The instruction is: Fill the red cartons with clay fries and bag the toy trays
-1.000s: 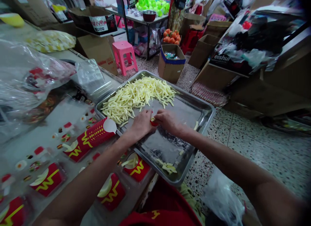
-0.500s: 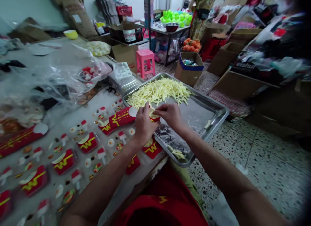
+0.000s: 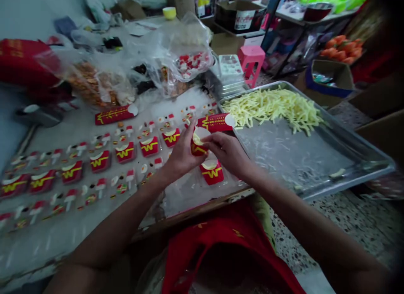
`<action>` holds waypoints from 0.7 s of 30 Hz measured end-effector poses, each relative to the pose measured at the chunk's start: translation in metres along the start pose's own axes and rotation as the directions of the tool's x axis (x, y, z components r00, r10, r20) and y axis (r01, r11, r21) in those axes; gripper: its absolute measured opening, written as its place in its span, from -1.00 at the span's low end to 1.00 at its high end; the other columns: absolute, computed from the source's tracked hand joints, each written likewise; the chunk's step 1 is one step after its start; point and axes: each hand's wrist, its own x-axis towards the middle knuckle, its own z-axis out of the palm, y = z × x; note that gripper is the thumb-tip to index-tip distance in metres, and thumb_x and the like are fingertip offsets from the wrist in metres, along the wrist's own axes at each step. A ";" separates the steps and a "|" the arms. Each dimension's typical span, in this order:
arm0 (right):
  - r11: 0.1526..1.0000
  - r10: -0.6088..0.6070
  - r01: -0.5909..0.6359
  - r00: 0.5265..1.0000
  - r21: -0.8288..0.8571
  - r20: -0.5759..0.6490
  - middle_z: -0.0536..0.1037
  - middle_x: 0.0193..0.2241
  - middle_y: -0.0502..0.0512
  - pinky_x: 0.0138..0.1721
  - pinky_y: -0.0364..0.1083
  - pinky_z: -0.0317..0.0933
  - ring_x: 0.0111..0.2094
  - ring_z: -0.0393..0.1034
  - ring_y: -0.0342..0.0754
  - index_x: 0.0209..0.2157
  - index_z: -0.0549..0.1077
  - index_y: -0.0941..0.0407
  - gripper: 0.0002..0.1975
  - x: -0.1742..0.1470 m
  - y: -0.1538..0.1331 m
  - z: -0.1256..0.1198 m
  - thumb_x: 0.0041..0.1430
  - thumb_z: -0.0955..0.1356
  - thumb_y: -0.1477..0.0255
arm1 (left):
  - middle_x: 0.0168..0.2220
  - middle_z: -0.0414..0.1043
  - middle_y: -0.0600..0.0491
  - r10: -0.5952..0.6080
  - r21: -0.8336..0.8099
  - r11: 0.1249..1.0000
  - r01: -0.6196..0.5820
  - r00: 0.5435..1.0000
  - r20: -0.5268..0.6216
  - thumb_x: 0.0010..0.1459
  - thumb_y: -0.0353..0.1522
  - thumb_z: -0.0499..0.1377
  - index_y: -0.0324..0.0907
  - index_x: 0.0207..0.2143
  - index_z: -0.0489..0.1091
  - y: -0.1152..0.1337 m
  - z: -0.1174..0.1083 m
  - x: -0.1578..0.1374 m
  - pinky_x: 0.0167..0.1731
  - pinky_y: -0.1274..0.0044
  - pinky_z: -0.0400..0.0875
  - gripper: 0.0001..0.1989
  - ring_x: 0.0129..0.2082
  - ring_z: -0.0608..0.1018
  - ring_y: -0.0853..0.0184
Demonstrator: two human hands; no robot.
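Observation:
My left hand (image 3: 183,159) is wrapped round a small red fries carton (image 3: 198,150) with yellow markings and holds it upright above the table. Pale yellow pieces show in the carton's mouth. At that mouth my right hand (image 3: 229,153) has its thumb and fingers pinched together; what they grip is hidden. Just in front of the hands lies another red carton (image 3: 211,172) with a yellow W shape. Behind them rests a flat stack of red cartons (image 3: 217,122). Pale yellow fry-shaped sticks (image 3: 277,106) are heaped in the metal tray (image 3: 353,182) to the right.
Rows of clear packs with red cartons (image 3: 124,152) and small toy-like food pieces cover the table. Plastic bags (image 3: 183,45) lie behind, with another flat carton stack (image 3: 115,115). A pink stool (image 3: 251,60) and an open box (image 3: 330,81) stand beyond the tray.
My view has swung left, so the tray sits further right and more of the table shows. Both hands stay at the held carton, which now tilts its mouth more towards me.

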 end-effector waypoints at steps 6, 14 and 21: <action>0.987 0.026 0.046 0.901 -0.154 0.433 0.64 -0.34 0.11 -0.29 -0.16 0.17 -0.33 0.45 -0.11 -0.23 0.63 0.18 -0.80 0.005 -0.002 0.028 0.29 0.33 0.52 | 0.35 0.18 -0.29 -0.168 0.336 0.931 0.141 0.984 0.055 -0.22 0.06 0.46 -0.18 0.42 -0.03 -0.031 -0.066 -0.082 0.28 0.10 0.21 0.26 0.33 0.27 -0.12; 0.821 -0.059 0.463 0.652 -0.334 0.756 0.54 -0.16 0.21 -0.10 -0.04 0.20 -0.12 0.39 0.05 -0.15 0.65 0.04 -0.76 0.009 0.003 0.068 0.34 0.31 0.46 | 0.45 -0.08 -0.31 -0.268 0.589 0.807 0.044 0.916 0.298 -0.24 0.25 0.33 -0.26 0.44 -0.10 -0.042 -0.014 -0.124 0.38 -0.03 -0.22 0.36 0.44 0.05 -0.12; 0.651 -0.140 0.594 0.705 -0.472 0.695 0.42 -0.08 0.27 0.01 0.12 0.19 -0.05 0.30 0.12 -0.09 0.58 0.10 -0.76 -0.027 0.004 0.075 0.34 0.29 0.47 | 0.41 0.03 -0.32 -0.270 0.651 0.759 0.011 0.915 0.299 -0.33 0.19 0.41 -0.18 0.40 0.05 -0.048 -0.016 -0.115 0.34 -0.08 -0.17 0.31 0.39 0.13 -0.19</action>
